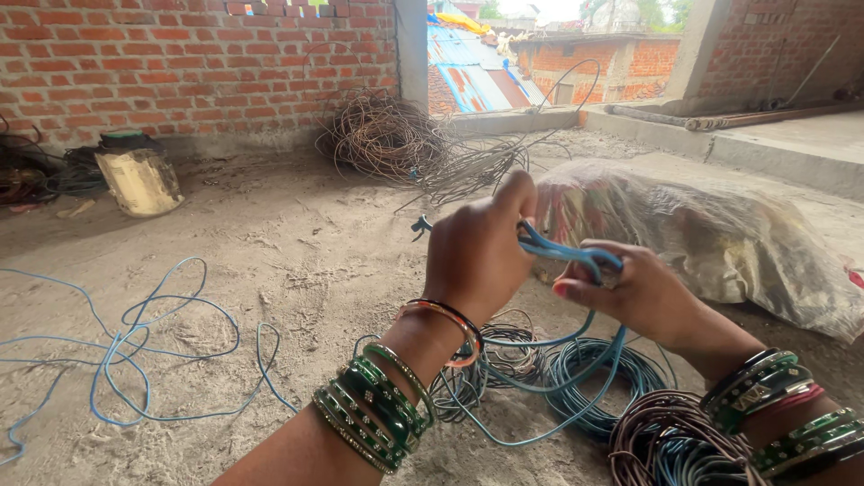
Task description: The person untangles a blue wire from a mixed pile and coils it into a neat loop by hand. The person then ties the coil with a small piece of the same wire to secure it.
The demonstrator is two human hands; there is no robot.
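Right hand (643, 292): fingers curled, grip clamped on the blue wire (567, 252) where it folds into a tight bend; wrist low, forearm coming in from the lower right with green and dark bangles (774, 396) stacked on it.
Left hand (477, 256): back of the hand to the camera, fingers closed over the same wire just left of the right grip, thumb raised; bangles on this wrist too. A short wire end sticks out past its far side.
Wire: held between the two grips, above the floor; two strands drop from the right grip down to the blue coil (585, 373) below the hands.
Risk, slack: in my judgement the hanging strands could catch on the grey coil (490, 360) beside the blue one and drag it up, since they cross just under the left wrist.
Risk, kink: the sharp bend at the right grip may crease the wire if pulled harder.
Risk, bangles: a loop could snag on them, as they sit close to the strands.
Brown coil (666, 441): below the right forearm, touching the blue coil.
Loose blue wire (135, 351): well left of the left grip, sprawled on the sandy floor (315, 261).
Sack (711, 234): just beyond the right grip.
Wire tangle (405, 144): far beyond both grips, at the brick wall (180, 54).
Can (135, 175): far left, by the wall.
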